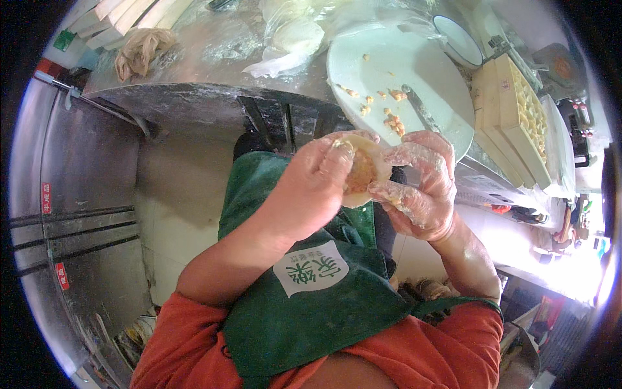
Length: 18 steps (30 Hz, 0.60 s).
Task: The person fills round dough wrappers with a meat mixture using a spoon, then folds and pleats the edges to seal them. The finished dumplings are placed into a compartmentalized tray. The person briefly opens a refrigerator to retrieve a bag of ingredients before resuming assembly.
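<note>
A round, pale dough wrapper with meat filling (360, 171) is held up between my two hands, above my green apron. My left hand (323, 172) grips its left side, the thumb lying over the rim. The floury fingertips of my right hand (420, 185) pinch the wrapper's right edge, and the filling shows between the hands. Just beyond them is a large white basin (403, 58) with scattered bits of filling (394, 124) and a flour-dusted flat utensil (421, 109) lying in it.
Pale dough (299, 36) lies under clear plastic on the floury worktop (209, 58). A crumpled plastic bag (145, 48) is at the far left. On the right, stacked wooden trays (500, 121) hold many small dough pieces (532, 114). A blue-rimmed white dish (457, 41) stands behind the basin.
</note>
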Tool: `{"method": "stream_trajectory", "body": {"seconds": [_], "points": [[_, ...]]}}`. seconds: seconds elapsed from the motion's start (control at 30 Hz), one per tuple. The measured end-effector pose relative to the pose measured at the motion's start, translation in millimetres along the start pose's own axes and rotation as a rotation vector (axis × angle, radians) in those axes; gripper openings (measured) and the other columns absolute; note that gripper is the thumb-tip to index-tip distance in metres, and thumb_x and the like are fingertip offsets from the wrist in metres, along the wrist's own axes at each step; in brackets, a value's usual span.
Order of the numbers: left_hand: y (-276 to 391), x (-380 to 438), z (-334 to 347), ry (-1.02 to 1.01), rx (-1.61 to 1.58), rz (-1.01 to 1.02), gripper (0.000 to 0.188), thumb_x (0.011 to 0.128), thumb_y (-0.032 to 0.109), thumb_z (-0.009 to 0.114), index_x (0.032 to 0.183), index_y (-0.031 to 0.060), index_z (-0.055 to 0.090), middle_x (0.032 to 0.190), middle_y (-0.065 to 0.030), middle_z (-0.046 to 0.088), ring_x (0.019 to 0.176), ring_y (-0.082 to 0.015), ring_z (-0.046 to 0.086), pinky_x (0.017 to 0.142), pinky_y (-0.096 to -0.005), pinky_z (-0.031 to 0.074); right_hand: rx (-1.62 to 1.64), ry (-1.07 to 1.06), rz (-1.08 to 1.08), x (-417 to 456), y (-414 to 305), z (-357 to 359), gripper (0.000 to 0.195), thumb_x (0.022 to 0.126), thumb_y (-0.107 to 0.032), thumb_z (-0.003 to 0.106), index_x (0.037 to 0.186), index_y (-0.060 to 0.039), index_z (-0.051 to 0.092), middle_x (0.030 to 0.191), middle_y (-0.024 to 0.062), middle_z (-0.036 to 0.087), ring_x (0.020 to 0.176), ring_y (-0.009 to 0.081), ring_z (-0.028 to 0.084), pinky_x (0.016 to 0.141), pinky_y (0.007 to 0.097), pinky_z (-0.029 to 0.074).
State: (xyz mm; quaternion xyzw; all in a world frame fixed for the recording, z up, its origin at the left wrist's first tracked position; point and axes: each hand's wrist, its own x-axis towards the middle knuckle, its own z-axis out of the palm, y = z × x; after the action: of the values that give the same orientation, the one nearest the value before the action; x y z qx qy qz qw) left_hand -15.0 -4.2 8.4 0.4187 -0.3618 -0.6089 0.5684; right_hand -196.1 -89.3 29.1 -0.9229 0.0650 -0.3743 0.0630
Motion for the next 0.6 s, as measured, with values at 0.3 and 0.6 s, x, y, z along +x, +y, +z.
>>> {"method": "stream_trajectory", "body": {"seconds": [0.3, 0.6], "points": [[-13, -17, 6, -0.127, 0.044, 0.006, 0.044, 0.105, 0.022, 0.033, 0.123, -0.0073, 0.059, 0.114, -0.0150, 0.066, 0.106, -0.0181, 0.061, 0.095, -0.0316, 0.047, 0.327, -0.141, 0.486, 6, -28, 2, 0.015, 0.072, -0.006, 0.073, 0.085, -0.0086, 0.067, 0.122, 0.0181, 0.059, 0.114, 0.0370, 0.052, 0.098, 0.0472, 0.039], [-9, -22, 11, -0.198, -0.323, -0.245, 0.073, 0.106, 0.051, 0.016, 0.132, -0.0046, 0.055, 0.110, -0.0100, 0.063, 0.095, -0.0163, 0.059, 0.091, -0.0309, 0.047, 0.344, -0.089, 0.563, 2, -35, 3, 0.024, 0.070, -0.004, 0.076, 0.092, -0.0101, 0.068, 0.119, 0.0155, 0.060, 0.113, 0.0351, 0.054, 0.095, 0.0449, 0.044]]}}
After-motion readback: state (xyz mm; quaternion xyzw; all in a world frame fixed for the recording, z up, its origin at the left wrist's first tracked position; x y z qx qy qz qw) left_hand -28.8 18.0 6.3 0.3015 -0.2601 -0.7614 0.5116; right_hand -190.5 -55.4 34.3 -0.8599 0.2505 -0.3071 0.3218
